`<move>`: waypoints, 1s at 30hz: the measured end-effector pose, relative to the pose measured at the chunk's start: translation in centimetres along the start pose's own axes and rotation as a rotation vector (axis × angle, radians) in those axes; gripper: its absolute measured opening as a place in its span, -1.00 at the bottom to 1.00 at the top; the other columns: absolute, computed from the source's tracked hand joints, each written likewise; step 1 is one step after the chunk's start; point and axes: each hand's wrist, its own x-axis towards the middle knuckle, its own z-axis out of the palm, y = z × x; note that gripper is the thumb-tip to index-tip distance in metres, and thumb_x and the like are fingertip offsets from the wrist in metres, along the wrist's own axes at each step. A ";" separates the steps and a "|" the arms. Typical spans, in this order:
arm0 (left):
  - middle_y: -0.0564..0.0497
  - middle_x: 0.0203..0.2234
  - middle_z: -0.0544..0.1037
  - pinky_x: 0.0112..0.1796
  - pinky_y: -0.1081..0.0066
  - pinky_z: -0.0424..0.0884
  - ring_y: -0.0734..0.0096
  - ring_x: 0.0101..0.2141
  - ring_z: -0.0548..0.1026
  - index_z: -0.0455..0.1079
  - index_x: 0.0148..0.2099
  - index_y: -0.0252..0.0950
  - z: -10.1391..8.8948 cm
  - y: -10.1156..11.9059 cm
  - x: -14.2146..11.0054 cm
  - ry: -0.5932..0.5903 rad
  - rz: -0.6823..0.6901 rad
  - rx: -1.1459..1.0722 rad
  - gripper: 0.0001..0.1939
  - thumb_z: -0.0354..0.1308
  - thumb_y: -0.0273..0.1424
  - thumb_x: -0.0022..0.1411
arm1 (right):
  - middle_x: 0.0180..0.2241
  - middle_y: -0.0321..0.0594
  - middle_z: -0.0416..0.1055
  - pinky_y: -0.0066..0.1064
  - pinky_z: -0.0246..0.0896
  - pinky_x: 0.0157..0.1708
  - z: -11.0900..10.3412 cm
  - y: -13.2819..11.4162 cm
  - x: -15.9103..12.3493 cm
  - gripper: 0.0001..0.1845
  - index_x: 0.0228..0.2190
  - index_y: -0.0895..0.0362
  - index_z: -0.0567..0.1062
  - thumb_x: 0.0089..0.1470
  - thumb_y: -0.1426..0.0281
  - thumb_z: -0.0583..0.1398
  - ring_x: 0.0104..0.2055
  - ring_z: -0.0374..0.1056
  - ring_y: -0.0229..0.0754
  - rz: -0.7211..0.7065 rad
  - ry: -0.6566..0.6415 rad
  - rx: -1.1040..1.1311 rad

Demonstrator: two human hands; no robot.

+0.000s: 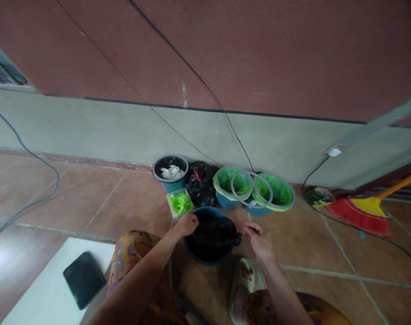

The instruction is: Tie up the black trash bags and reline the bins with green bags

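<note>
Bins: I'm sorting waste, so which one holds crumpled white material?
The leftmost bin, lined in black. The two bins farther right have green liners; the front bin, between the left hand and right hand, contains black plastic.

We see gloss and matt together.
The wrinkled, knotted black plastic bag [202,192] looks glossy, the round dark-blue plastic bucket [208,262] smooth; we find the square brown floor tiles [103,198] faintly shiny, the red-brown upper wall [276,58] matt.
</note>
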 end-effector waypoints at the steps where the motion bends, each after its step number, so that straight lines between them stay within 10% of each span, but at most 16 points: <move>1: 0.01 -0.47 0.54 -0.33 0.49 0.36 0.39 -0.36 0.48 0.54 -0.32 -0.30 -0.5 0.5 -0.5 0.019 0.047 -0.042 -0.73 0.00 -0.39 0.22 | -0.51 -0.26 0.51 -0.31 0.29 -0.38 0.2 -0.4 0.1 -0.73 -0.43 0.08 0.57 -0.22 0.19 0.30 -0.44 0.40 -0.14 -0.037 -0.012 -0.039; 14: 0.05 -0.51 0.50 -0.37 0.49 0.32 0.46 -0.45 0.43 0.51 -0.44 -0.30 -4.2 4.8 -3.7 0.117 0.329 -0.372 -0.79 0.16 -0.29 0.14 | -0.42 -0.23 0.54 -0.37 0.29 -0.42 5.2 -7.6 -1.7 -0.77 -0.33 0.10 0.56 -0.03 0.28 0.19 -0.44 0.40 -0.19 -0.284 -0.393 -0.144; 22: -0.07 -0.30 0.61 -0.12 0.33 0.39 0.31 -0.25 0.52 0.55 -0.22 -0.35 -3.5 4.1 -2.6 0.126 0.215 -1.069 -0.58 0.34 -0.11 0.00 | -0.38 -0.24 0.54 -0.41 0.26 -0.35 5.8 -9.8 -2.3 -0.80 -0.29 0.09 0.56 0.02 0.36 0.17 -0.39 0.40 -0.22 -0.336 -0.550 -0.207; 30: 0.11 -0.41 0.49 -0.34 0.48 0.32 0.49 -0.41 0.39 0.39 0.12 -0.27 -3.7 3.7 -2.2 -0.159 0.342 -0.629 -0.31 0.38 -0.40 -0.13 | -0.35 -0.27 0.58 -0.44 0.26 -0.29 6.0 -13.6 -3.9 -0.71 -0.23 0.07 0.58 0.05 0.51 0.12 -0.33 0.45 -0.24 -0.550 -0.739 -0.403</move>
